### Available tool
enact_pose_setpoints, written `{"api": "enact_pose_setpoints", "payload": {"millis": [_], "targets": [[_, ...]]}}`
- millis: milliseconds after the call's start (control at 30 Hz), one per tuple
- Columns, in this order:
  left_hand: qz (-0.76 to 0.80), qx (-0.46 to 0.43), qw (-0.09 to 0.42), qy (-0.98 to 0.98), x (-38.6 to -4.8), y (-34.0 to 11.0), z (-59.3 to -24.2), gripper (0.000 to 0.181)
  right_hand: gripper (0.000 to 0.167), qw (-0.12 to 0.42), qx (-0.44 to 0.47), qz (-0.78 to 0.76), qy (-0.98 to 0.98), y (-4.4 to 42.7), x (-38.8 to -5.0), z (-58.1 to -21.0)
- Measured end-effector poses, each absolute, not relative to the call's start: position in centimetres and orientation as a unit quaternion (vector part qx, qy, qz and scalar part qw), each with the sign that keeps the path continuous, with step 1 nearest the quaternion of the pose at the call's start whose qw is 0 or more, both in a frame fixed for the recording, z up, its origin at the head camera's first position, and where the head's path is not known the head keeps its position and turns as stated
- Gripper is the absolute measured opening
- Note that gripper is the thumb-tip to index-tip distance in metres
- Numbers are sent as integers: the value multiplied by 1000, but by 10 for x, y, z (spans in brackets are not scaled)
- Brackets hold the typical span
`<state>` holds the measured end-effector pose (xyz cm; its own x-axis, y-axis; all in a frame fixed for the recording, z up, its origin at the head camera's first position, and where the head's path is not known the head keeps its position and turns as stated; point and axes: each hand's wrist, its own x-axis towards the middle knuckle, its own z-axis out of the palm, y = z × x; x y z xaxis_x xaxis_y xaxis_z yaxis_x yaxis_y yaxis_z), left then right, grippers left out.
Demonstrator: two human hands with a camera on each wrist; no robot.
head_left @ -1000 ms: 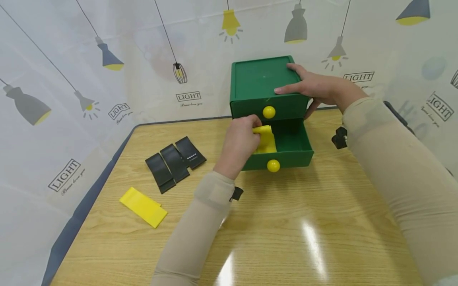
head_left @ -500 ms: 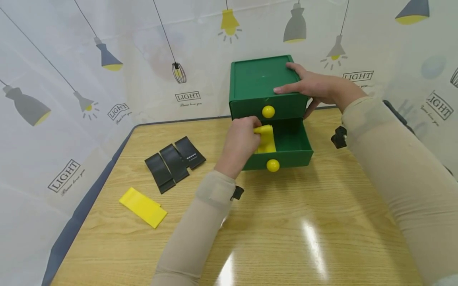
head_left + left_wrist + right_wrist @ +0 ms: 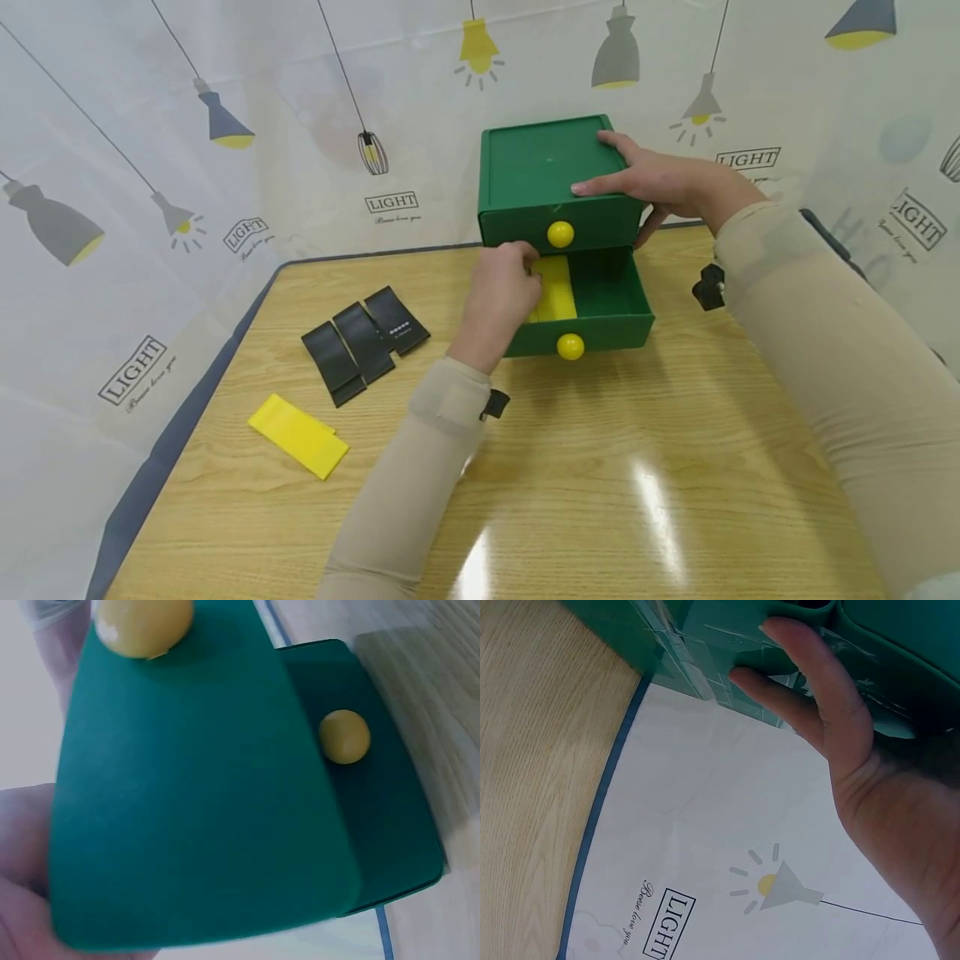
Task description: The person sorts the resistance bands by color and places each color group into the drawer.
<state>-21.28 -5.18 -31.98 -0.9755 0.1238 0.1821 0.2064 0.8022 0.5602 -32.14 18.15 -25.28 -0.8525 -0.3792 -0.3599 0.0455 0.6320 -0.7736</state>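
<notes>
A green two-drawer cabinet has its lower drawer pulled out. Folded yellow material lies in that drawer's left part. My left hand reaches over the drawer's left side with bent fingers at the yellow material; its fingertips are hidden. In the left wrist view, part of this hand shows beside the green drawer front. My right hand rests spread on the cabinet's top right edge, some fingers down its side. The right wrist view shows the hand against the cabinet side.
Black flat folded pieces lie on the table left of the cabinet. Nearer the front left lies another folded yellow piece. A white cloth with printed lamps stands behind the table and along its left side.
The upper edge of the yellow material, raised at my left fingers before, now lies lower and flatter in the drawer. My left hand has shifted only slightly; my right hand holds its place.
</notes>
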Motion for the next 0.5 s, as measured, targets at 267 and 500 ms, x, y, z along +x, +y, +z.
{"api": "enact_pose_setpoints", "payload": {"millis": [267,500], "targets": [[-399,-98,132,-902,-211,-86,-305,14,119,259,-90,-418,866,180,-322,-254],[-455,-44,121,-881,-202,-144,-285,21,116,263,-89,-422,863,181,-321,-251]]}}
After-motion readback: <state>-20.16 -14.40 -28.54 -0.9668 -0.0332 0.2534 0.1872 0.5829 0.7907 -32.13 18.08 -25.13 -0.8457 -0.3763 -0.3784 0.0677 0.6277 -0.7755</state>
